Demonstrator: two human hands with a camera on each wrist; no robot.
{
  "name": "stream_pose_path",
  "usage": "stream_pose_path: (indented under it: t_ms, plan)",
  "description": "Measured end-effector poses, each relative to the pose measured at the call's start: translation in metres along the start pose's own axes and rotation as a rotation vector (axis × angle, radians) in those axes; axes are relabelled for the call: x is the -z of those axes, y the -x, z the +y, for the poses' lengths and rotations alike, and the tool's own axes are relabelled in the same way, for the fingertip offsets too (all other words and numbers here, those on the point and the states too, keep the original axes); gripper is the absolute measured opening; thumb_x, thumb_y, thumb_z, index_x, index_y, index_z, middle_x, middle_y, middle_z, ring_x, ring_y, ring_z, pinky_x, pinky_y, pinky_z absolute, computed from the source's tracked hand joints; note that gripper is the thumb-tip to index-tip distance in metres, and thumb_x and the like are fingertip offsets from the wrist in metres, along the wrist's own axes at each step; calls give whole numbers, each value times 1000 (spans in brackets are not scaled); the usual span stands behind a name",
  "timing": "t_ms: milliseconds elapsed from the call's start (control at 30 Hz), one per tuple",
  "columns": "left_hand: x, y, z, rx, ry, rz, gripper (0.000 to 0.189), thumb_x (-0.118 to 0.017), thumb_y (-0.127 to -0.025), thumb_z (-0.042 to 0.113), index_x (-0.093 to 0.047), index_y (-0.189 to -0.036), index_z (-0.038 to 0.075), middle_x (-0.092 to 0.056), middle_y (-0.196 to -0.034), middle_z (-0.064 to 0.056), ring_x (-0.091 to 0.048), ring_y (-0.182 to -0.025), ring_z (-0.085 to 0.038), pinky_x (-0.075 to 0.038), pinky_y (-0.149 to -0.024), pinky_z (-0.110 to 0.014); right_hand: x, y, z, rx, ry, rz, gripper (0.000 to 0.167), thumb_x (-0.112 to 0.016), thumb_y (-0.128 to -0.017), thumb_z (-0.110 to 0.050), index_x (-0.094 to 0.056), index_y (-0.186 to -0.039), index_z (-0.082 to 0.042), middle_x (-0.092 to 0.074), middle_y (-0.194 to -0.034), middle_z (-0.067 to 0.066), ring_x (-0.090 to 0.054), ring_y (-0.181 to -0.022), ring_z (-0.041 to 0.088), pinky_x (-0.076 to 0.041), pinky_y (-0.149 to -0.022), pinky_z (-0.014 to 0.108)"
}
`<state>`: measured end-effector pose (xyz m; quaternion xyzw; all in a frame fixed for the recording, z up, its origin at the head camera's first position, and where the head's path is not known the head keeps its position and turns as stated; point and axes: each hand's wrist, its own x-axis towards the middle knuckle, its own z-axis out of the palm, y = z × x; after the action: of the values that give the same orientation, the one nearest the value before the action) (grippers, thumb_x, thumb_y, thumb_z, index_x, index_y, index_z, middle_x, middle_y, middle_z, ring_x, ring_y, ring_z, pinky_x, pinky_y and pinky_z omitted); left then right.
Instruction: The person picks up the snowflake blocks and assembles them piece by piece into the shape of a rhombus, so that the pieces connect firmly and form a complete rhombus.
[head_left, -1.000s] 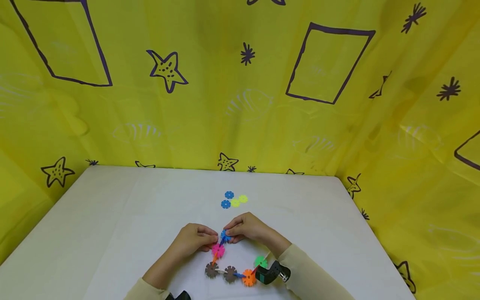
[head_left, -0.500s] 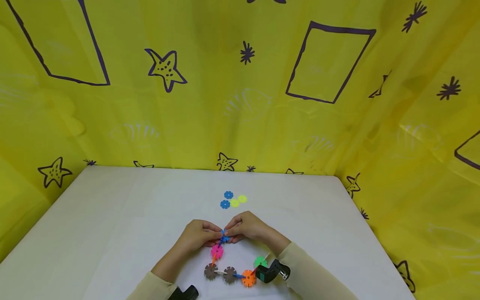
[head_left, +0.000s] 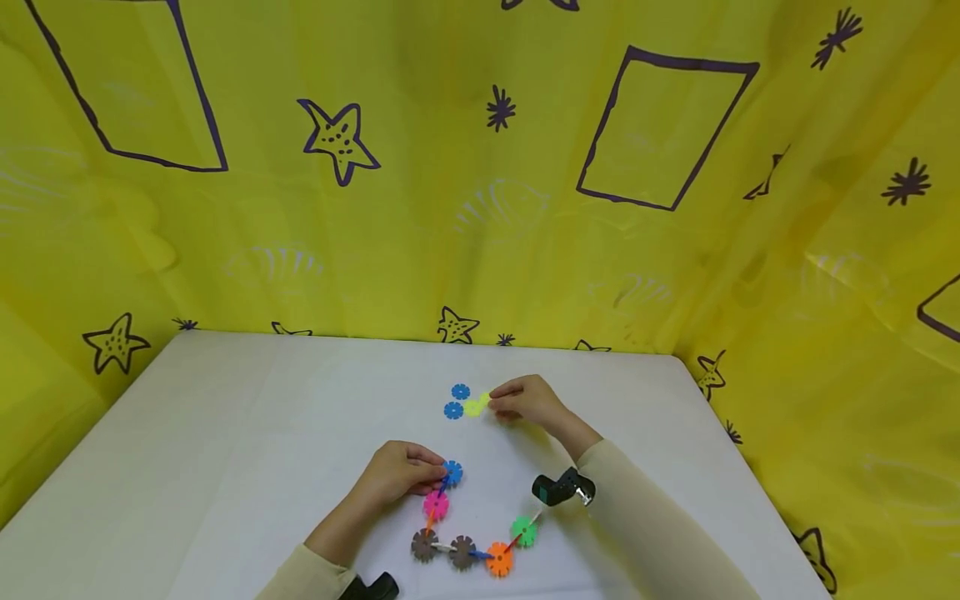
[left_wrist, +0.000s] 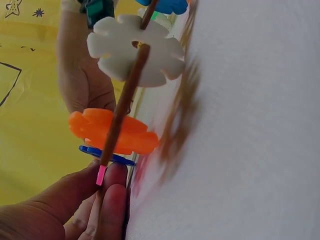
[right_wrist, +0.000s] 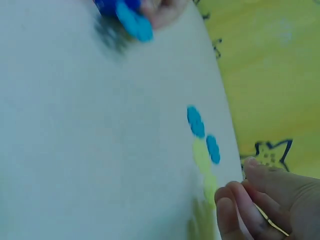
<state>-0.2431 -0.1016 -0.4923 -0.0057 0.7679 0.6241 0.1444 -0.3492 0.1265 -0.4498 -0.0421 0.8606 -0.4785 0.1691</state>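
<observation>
A chain of slotted snowflake discs curves across the white table, with a pink disc point(head_left: 436, 505), brown discs, an orange disc point(head_left: 499, 559) and a green disc point(head_left: 524, 532). At its upper end is a blue disc point(head_left: 453, 473). My left hand point(head_left: 397, 473) pinches the chain there, by the dark blue disc point(left_wrist: 107, 155) in the left wrist view. Farther off, my right hand point(head_left: 534, 400) reaches over two yellow discs point(head_left: 472, 408), fingertips right at the edge of the farther one. In the right wrist view its thumb and fingers are apart, with nothing seen between them.
Two loose blue discs point(head_left: 453, 410) lie just left of the yellow ones. Dark wrist cameras point(head_left: 564, 487) sit on the wrists. A yellow patterned curtain point(head_left: 420, 250) hangs behind the white table point(head_left: 262, 408) and along its sides.
My right hand has left the chain's blue disc and moved away to the yellow discs. My left hand has shifted slightly up and right and stays on the chain.
</observation>
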Motion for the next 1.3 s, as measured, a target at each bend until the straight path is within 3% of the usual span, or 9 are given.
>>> stream_pose_path:
  t_ms: [167, 300, 533, 1100, 1300]
  plan:
    - [0, -2, -3, -2, 5, -3, 22, -76, -85, 6, -71, -99, -10, -75, -83, -14, -65, -61, -7, -60, -61, -26, 6, -21, 7, -33, 68, 95, 25, -77, -86, -15, -75, -109, -3, -72, -103, 9, -64, -75, 13, -57, -71, 22]
    - [2, -1, -1, -18, 15, -22, 24, -78, -84, 11, -72, -98, -7, -75, -82, -11, -65, -62, -6, -59, -61, -23, 5, -30, 10, -31, 130, 90, 27, -79, -84, -18, -76, -108, -5, -72, -105, 9, -62, -77, 13, -54, -68, 19]
    - [2, 0, 0, -5, 42, -43, 24, -78, -84, 13, -73, -97, -6, -75, -81, -9, -68, -66, -8, -59, -62, -23, 1, -35, 12, 48, 224, 88, 26, -84, -79, -18, -77, -102, -7, -72, -102, 6, -58, -90, 17, -51, -75, 24]
    - [2, -2, 0, 6, 17, -32, 23, -77, -85, 11, -72, -99, -7, -75, -82, -11, -68, -67, -8, -59, -62, -24, -2, -36, 13, 46, 233, 89, 21, -82, -80, -14, -75, -98, -6, -66, -88, 5, -54, -82, 18, -46, -71, 22]
    - [2, -1, 1, 5, 14, -33, 23, -77, -85, 11, -72, -99, -6, -75, -82, -10, -68, -67, -9, -59, -62, -24, -2, -32, 20, 50, 162, 104, 18, -81, -82, -12, -72, -97, -7, -65, -87, 5, -55, -82, 18, -46, -70, 21]
